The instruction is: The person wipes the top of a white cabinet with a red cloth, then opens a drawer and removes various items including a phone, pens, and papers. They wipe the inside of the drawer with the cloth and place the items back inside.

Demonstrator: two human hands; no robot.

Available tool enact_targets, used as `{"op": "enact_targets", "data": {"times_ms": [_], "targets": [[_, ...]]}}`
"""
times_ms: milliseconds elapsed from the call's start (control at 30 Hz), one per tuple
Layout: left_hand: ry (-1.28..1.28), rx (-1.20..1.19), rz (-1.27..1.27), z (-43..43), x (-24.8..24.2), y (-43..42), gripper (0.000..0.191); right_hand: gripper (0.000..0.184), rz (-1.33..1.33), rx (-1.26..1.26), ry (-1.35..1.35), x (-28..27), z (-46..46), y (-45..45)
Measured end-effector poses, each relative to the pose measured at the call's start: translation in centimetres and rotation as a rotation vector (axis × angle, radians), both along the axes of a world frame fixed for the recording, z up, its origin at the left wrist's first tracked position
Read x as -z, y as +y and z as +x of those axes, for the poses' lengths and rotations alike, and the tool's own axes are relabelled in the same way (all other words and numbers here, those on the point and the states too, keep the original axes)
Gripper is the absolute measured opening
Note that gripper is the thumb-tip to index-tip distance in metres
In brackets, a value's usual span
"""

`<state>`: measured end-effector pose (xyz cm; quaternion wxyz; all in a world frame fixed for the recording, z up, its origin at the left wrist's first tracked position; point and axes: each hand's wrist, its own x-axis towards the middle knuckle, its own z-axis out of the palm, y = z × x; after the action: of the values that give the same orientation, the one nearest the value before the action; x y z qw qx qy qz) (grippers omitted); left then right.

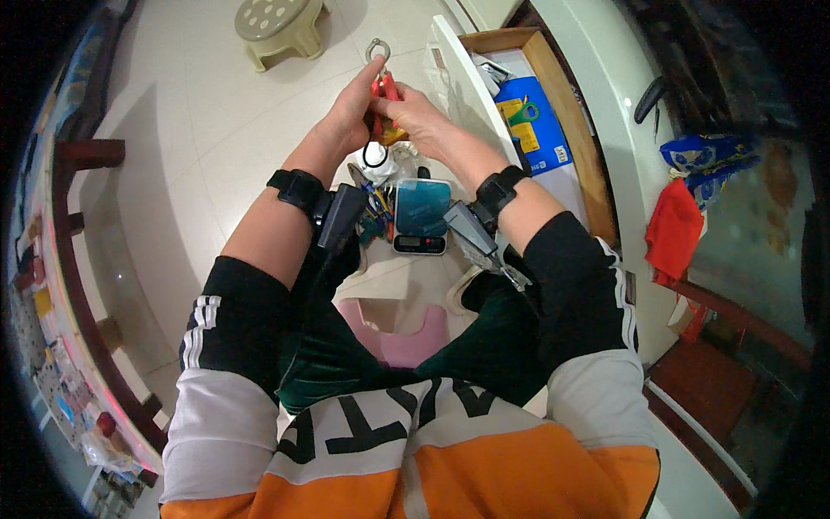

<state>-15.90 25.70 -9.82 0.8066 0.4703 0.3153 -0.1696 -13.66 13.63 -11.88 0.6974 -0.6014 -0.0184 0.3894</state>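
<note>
Both my hands meet above the tiled floor, beyond my knees. My left hand [351, 107] is closed around a red-handled tool [387, 87], perhaps pliers, with a rounded metal end [377, 49] pointing away from me. My right hand [415, 115] touches the same tool from the other side, its fingers at the red handles. Something amber-coloured [391, 135] and a dark cord loop [375, 156] hang below my hands. Nearer to me, a digital scale [422, 214] lies on the floor beside several pens or slim tools [379, 201] and a white plastic bag [376, 167].
An open drawer [600, 188] at the right holds a blue packet [548, 139] and green-handled scissors [524, 114]. A beige stool [272, 19] stands at the top left. A pink stool [415, 347] is between my legs. A cluttered table [78, 311] runs along the left.
</note>
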Motion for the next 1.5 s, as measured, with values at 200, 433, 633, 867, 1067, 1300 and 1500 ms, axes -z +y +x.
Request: {"op": "enact_targets", "data": {"times_ms": [200, 433, 633, 867, 1067, 1300, 1500], "targets": [[0.157, 0.106, 0.079, -1.7, 1.5, 1.9, 0.057, 0.027, 0.039, 0.019, 0.174, 4.3, -1.5, 2.7], [0.152, 0.114, 0.493, -1.2, 0.8, 2.8, 0.075, 0.031, -0.068, -0.072, 0.139, 14.8, -6.2, 2.6], [0.185, 0.203, 0.5, -2.0, 1.8, 3.3, 0.07, 0.041, -0.442, -0.316, -0.154, 21.6, -9.3, 2.2], [0.226, 0.26, 0.339, -3.8, 2.7, 2.8, 0.069, 0.038, -0.58, -0.335, -0.372, 25.4, -10.2, 2.8], [0.276, 0.271, 0.305, -3.8, 3.2, 2.0, 0.074, 0.034, -0.632, -0.314, -0.331, 26.5, -10.4, 2.8], [0.149, 0.265, 0.281, -3.7, 2.7, 2.2, 0.068, 0.042, -0.72, -0.318, -0.379, 24.7, -10.5, 2.3], [0.084, 0.229, 0.271, -1.4, 1.4, 0.0, 0.059, 0.024, -0.715, -0.357, -0.653, 20.5, -9.3, 1.1]]}}
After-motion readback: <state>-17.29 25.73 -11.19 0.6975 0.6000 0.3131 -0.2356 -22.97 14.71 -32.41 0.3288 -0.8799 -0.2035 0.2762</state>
